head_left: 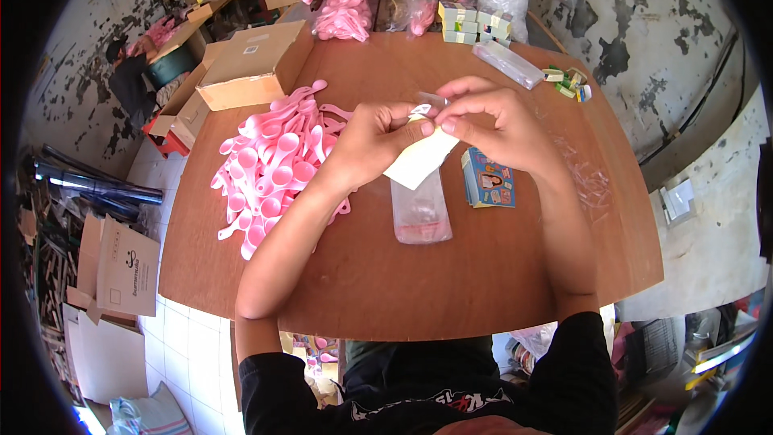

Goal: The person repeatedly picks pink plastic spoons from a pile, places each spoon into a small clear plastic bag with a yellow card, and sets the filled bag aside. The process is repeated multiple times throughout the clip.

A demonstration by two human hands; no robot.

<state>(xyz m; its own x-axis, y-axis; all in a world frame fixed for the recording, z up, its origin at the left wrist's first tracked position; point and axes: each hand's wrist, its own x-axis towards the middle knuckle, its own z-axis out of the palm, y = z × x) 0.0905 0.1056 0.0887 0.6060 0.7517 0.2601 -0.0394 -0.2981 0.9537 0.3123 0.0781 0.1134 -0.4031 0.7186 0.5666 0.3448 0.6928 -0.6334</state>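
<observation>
Over the middle of the table, my left hand [372,138] is closed on a pale yellow card [419,159], thumb on its face. My right hand [493,119] pinches at the card's upper right edge. A small piece of clear plastic [433,100] shows between the fingers of both hands; whether it is joined to the card I cannot tell. Below the card lie flat clear plastic bags [422,217], partly covered by it. A stack of blue printed cards [488,180] sits beside my right wrist. To the left, a heap of pink plastic spoons [278,165] reaches close to my left forearm.
A closed cardboard box [254,64] stands at the table's far left. Bundled card packs [475,22], a long clear package [508,64] and small green-yellow boxes [568,80] lie far right. Thin clear strips [584,177] are scattered right. Another person [133,80] sits beyond, left.
</observation>
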